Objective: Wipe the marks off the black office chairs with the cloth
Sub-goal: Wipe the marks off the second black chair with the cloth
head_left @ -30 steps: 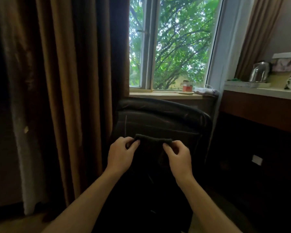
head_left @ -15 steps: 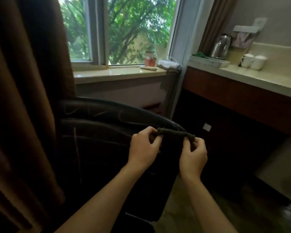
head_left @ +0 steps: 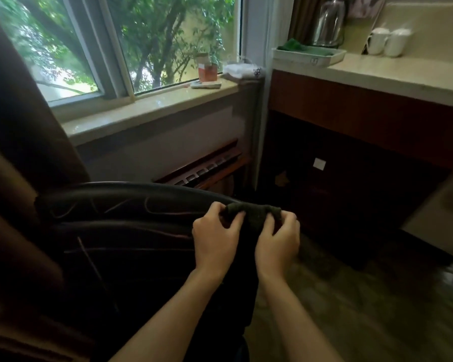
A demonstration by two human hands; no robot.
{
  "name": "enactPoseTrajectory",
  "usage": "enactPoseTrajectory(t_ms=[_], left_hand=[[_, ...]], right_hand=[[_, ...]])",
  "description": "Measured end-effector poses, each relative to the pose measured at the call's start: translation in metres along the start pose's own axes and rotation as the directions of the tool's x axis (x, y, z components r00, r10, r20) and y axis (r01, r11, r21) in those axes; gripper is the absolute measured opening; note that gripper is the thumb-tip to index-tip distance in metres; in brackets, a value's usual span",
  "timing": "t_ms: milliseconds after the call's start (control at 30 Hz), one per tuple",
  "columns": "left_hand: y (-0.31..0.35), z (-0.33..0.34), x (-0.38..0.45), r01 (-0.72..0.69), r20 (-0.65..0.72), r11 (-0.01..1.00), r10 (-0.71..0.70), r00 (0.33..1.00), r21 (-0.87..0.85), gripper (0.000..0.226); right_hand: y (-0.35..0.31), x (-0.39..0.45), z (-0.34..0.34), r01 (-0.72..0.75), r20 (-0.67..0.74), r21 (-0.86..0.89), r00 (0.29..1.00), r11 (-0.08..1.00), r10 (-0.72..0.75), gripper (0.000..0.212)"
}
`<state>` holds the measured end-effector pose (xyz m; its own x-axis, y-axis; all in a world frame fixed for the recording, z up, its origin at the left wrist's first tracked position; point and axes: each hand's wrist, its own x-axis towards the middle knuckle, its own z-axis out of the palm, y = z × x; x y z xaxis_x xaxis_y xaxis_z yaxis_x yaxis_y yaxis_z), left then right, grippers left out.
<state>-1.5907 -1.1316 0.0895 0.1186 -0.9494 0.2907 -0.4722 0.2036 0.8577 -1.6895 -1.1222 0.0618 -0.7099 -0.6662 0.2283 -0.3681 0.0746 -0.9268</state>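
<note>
Fills the lower left: black chair (head_left: 120,231), backrest padded, smooth and glossy like faux leather, rolled along the top edge, crossed by pale thin marks. Looks heavy and steady enough to take wiping pressure; probably slick, so marks should lift with firm strokes.

Behind: brown curtain (head_left: 13,131), soft and pleated; stone sill (head_left: 152,111) under the window, hard and polished. At right, a pale surface (head_left: 392,77) over dark wood, carrying a tray (head_left: 309,57), a shiny kettle (head_left: 328,22) and two white cups (head_left: 387,41).

Held at the right end of the backrest's top edge: cloth (head_left: 254,212), dark, woolly, bunched into a short roll. Light, limp and grippy by the look; best taken in a folded wad so a flat pad faces the leather.

Left hand (head_left: 216,240) pinches the roll's left end, thumb and fingers (head_left: 237,220) curled around it. Right hand (head_left: 279,242) pinches the right end, fingertips tucked into the fabric.
</note>
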Motion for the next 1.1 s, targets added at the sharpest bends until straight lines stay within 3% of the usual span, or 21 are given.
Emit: enactPoseTrajectory(t_ms=[200,433,633,800,900,1100], left_hand=[[-0.019,-0.011,0.024,-0.014,-0.034,0.999,0.015,0.999,0.033,0.022],[-0.040,-0.045,0.057,0.042,-0.060,0.999,-0.040,0.997,0.032,0.058],[-0.067,-0.076,0.083,-0.009,-0.135,0.969,0.043,0.990,0.246,0.037],[-0.085,-0.116,0.095,0.045,-0.124,0.967,-0.014,0.992,0.249,0.029],[-0.085,-0.129,0.098,0.025,-0.055,0.965,-0.011,0.998,0.262,0.021],[-0.087,-0.130,0.110,0.056,-0.058,0.954,-0.040,0.997,0.296,0.023]], right_hand=[[-0.008,0.008,0.030,0.061,0.090,-0.034,0.994,0.998,-0.058,0.011],[-0.026,0.016,0.086,0.131,0.273,-0.035,0.955,0.991,-0.116,0.008],[-0.040,0.000,0.128,0.218,0.340,0.019,0.916,0.976,-0.211,0.008],[-0.068,-0.008,0.160,0.185,0.493,0.019,0.853,0.983,-0.170,0.009],[-0.074,-0.011,0.170,0.195,0.504,-0.018,0.849,0.981,-0.159,0.012],[-0.071,-0.007,0.178,0.253,0.480,-0.034,0.853,0.967,-0.206,0.010]])
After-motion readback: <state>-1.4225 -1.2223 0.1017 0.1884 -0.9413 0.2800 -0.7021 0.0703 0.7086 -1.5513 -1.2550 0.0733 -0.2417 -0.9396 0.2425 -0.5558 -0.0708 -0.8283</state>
